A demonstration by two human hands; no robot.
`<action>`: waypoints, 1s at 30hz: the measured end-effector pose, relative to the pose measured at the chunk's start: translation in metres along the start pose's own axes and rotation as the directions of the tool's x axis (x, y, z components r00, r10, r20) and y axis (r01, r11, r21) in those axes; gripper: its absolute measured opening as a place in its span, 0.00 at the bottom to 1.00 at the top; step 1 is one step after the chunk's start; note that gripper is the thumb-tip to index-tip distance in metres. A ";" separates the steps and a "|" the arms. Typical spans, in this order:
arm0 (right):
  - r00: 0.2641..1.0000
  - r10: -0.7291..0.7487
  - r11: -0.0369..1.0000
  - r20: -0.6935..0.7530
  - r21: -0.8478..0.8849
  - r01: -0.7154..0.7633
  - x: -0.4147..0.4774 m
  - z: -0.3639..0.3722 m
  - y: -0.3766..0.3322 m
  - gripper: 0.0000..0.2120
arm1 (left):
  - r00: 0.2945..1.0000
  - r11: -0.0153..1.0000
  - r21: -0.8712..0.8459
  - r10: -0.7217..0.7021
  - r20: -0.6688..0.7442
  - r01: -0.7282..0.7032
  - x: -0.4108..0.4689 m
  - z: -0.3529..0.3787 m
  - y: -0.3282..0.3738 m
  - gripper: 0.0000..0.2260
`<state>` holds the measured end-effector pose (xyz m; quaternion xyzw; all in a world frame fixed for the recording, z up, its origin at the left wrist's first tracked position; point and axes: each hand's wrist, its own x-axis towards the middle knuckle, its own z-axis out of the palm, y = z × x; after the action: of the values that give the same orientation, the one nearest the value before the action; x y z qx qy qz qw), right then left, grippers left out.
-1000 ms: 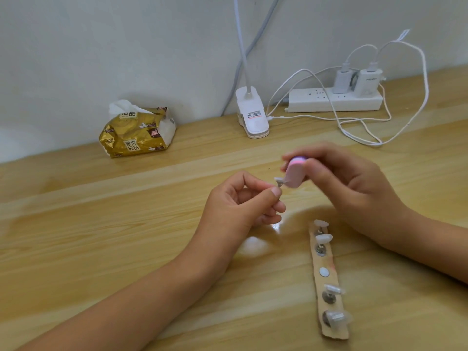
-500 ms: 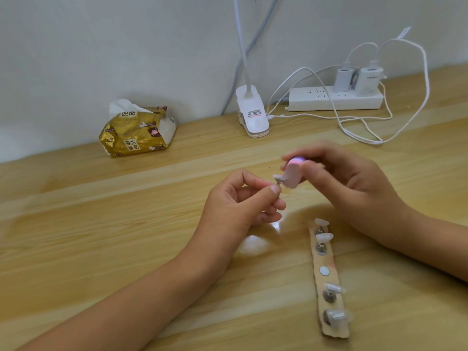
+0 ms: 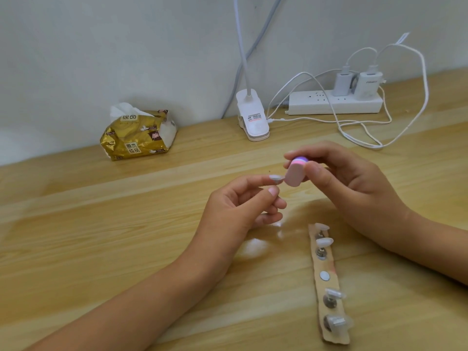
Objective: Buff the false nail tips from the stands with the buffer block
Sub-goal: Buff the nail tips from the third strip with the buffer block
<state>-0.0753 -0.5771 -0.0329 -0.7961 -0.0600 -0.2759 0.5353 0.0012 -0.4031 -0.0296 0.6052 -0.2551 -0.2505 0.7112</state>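
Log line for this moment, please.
left hand: holds nail tip | right hand: buffer block against tip | strip: four tips on stands, one spot bare

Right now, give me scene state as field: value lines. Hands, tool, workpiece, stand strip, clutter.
left hand: pinches a small stand carrying a pale false nail tip
right hand: grips a pink oval buffer block
contact: block's edge meets the nail tip
stand strip: tan strip on the wooden desk, four stands with tips, middle spot bare
clutter: gold tissue pack, white clip lamp base, white power strip
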 end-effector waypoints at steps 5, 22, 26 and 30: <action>0.998 -0.011 0.995 -0.058 0.103 0.017 0.001 -0.003 -0.001 0.09 | 1.000 1.000 -0.024 -0.007 0.004 0.007 0.000 0.001 0.001 0.08; 0.960 -0.258 0.964 0.111 -0.039 0.264 -0.003 0.001 -0.005 0.11 | 1.000 0.997 0.082 0.004 0.014 -0.006 0.000 0.002 -0.001 0.05; 0.968 -0.214 0.971 0.135 -0.080 0.226 0.000 0.003 -0.002 0.11 | 1.000 0.997 0.078 0.003 0.011 -0.003 0.001 0.001 -0.001 0.04; 0.961 -0.252 0.963 0.109 -0.066 0.260 -0.002 0.001 -0.003 0.12 | 1.000 0.998 0.069 0.000 -0.003 0.000 0.001 0.001 -0.002 0.03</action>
<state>-0.0777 -0.5741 -0.0313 -0.8150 -0.1782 -0.3050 0.4593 0.0011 -0.4043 -0.0318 0.6298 -0.2626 -0.2405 0.6903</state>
